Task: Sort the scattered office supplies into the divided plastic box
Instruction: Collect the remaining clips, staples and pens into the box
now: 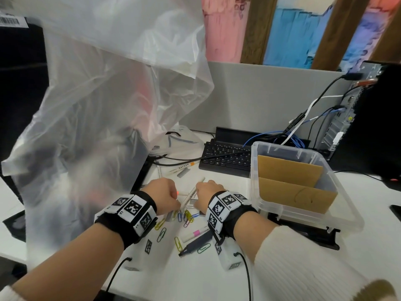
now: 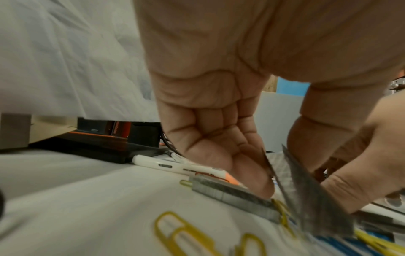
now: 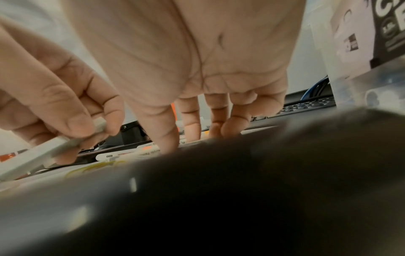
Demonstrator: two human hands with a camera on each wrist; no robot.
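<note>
Both hands work low over a scatter of supplies on the white table (image 1: 195, 274). My left hand (image 1: 176, 203) pinches a grey staple strip (image 2: 311, 207) between thumb and curled fingers; the right wrist view shows the same strip (image 3: 43, 154). Another staple strip (image 2: 230, 192) lies flat beside yellow paper clips (image 2: 175, 230). My right hand (image 1: 200, 199) points its fairly straight fingers (image 3: 168, 138) down onto a white marker (image 1: 192, 193). Coloured paper clips (image 1: 187, 216), a pink-banded marker (image 1: 195, 233) and a dark marker (image 1: 197, 242) lie nearer me. The clear box (image 1: 286, 147) with cardboard dividers (image 1: 288, 170) stands to the right.
A large translucent plastic bag (image 1: 97, 94) hangs over the left half. Behind the hands lie an orange-tipped white marker (image 1: 184, 167) and a black keyboard (image 1: 225, 157). A computer tower (image 1: 368, 127) with cables stands at the back right. A black lid (image 1: 303, 233) lies under the box.
</note>
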